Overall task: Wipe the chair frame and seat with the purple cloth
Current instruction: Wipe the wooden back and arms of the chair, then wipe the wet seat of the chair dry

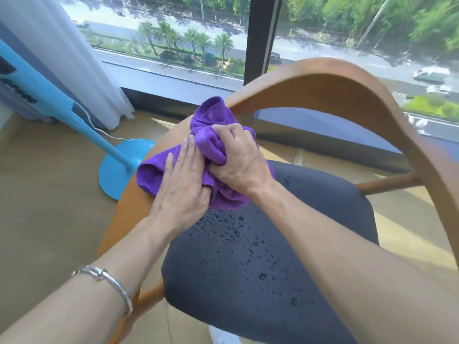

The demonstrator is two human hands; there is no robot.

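Purple cloth bunched in right hand, grip clamped; left hand flat, open on it. Loose folds could smear droplets across seat.

Purple cloth; brown wooden chair frame; dark grey seat speckled with darker wet spots; light blue fan stand; white curtain; silver bracelet.

Cloth on chair frame, left of seat; fan base further left.
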